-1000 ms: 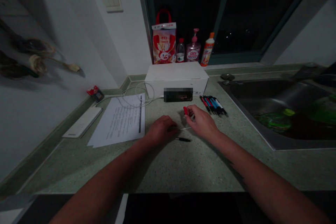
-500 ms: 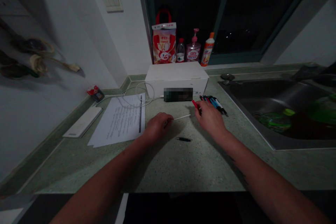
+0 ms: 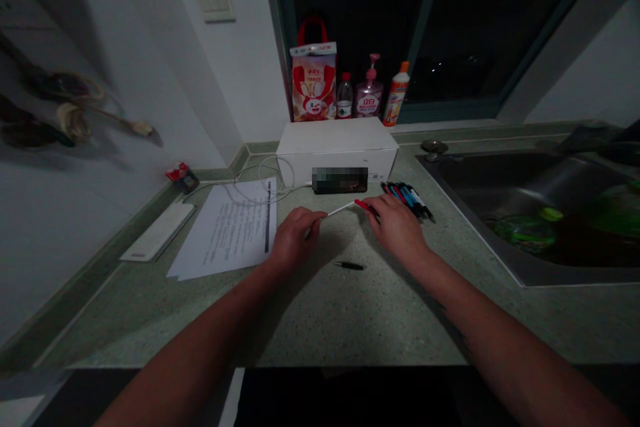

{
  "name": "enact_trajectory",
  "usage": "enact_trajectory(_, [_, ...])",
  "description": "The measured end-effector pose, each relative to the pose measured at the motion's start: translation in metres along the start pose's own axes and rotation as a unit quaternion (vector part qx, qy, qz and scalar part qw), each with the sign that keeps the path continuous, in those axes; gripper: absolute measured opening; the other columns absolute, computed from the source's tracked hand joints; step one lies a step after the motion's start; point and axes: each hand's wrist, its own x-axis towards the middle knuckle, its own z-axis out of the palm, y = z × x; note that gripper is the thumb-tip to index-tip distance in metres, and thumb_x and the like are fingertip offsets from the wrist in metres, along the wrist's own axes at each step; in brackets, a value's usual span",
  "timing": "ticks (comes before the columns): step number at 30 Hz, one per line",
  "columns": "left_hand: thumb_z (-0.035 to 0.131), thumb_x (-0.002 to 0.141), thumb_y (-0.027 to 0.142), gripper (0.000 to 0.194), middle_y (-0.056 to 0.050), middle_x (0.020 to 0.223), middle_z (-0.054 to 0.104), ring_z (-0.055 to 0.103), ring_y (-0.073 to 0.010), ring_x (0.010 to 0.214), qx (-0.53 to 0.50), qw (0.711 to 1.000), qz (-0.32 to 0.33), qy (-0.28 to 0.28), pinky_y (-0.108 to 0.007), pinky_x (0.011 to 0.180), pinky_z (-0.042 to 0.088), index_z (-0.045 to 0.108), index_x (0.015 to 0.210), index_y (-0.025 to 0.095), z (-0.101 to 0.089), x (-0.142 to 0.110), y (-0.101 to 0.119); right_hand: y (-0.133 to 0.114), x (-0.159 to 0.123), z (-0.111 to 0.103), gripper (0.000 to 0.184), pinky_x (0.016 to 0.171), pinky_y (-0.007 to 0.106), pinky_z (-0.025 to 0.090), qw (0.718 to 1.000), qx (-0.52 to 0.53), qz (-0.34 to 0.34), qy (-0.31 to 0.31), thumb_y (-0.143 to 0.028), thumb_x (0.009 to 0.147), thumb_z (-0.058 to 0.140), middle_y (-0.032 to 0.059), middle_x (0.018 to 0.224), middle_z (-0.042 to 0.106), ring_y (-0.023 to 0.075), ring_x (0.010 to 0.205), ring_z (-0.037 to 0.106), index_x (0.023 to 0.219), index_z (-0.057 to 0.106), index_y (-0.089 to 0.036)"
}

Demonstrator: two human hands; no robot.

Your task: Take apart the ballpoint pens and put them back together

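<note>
A thin white pen refill [image 3: 341, 209] is pinched in my left hand [image 3: 296, 237] and slants up to the right. My right hand [image 3: 399, 222] grips a red pen barrel [image 3: 362, 204], whose left end meets the refill's tip; I cannot tell whether the tip is inside it. On the counter below and between my hands lies a short black pen part [image 3: 351, 266] with a pointed end. Just beyond my right hand, several pens [image 3: 411, 197] in black, red, blue and white lie side by side.
Behind my hands a phone [image 3: 340, 181] leans on a white box [image 3: 337, 140], its cable running left over printed sheets [image 3: 235, 227]. A white power bank-like slab [image 3: 159, 232] lies by the left wall. At right is a steel sink [image 3: 505, 260]. Bottles [image 3: 369, 97] stand behind the box.
The refill and the red barrel have come together end to end. My left hand has shifted slightly left and up, and the barrel now points left toward the refill.
</note>
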Motion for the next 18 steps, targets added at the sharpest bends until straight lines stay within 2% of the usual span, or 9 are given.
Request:
enact_trajectory(9, [0.053,0.096,0.015,0.025,-0.004,0.089,0.067,0.062,-0.0184,0.087,-0.001,1.0,0.003,0.001,-0.032,0.078,0.051,0.073,0.108,0.022,0.0,0.002,0.001,0.0,0.0,0.001,0.024,0.086,0.04,0.049,1.0,-0.006,-0.015,-0.017,-0.021,0.098,0.055,0.0122,0.101,0.069,0.0284,0.097,0.063,0.11,0.074,-0.017])
enact_trajectory(15, [0.052,0.097,0.015,0.025,-0.005,0.09,0.067,0.062,-0.0195,0.09,-0.023,0.999,0.029,-0.015,-0.033,0.079,0.051,0.074,0.105,0.022,-0.003,0.002,0.008,-0.01,-0.001,0.0,0.018,0.087,0.04,0.047,0.996,0.021,-0.075,-0.048,-0.019,0.095,0.059,0.0102,0.101,0.07,0.0274,0.099,0.061,0.104,0.075,-0.021])
enact_trajectory(18, [0.055,0.097,0.017,0.027,-0.004,0.094,0.068,0.063,-0.0191,0.09,-0.069,0.997,0.018,-0.021,-0.035,0.082,0.053,0.067,0.119,0.024,0.002,-0.001,0.011,-0.015,-0.002,0.003,0.018,0.086,0.039,0.046,0.992,0.036,-0.1,-0.07,-0.017,0.095,0.058,0.0089,0.1,0.071,0.0259,0.097,0.062,0.104,0.073,-0.02])
